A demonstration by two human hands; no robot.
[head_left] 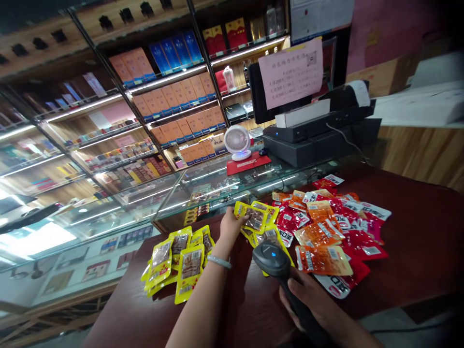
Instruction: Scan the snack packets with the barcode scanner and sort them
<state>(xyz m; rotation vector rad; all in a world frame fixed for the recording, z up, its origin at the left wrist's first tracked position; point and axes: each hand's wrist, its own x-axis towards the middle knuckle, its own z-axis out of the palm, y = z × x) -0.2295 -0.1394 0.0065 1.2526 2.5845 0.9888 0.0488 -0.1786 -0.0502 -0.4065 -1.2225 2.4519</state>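
My left hand (232,226), with a pale bangle on its wrist, is closed on a yellow snack packet (254,220) with a clear window. Other yellow packets (270,235) lie just beneath and beside it. In my right hand (308,295) is a black barcode scanner (272,259), its head pointing forward over the near yellow packets. Left of my left forearm lies a loose pile of yellow snack packets (190,266). To the right spreads a heap of red snack packets (362,244) and orange snack packets (322,261).
Under all this is a dark red-brown table (409,208). Beyond it stand a glass display counter (213,193), a small white fan (237,141) on a red mat, and a black cash register (308,140) with a pink sign (292,72). Shelves of boxes (174,99) line the back.
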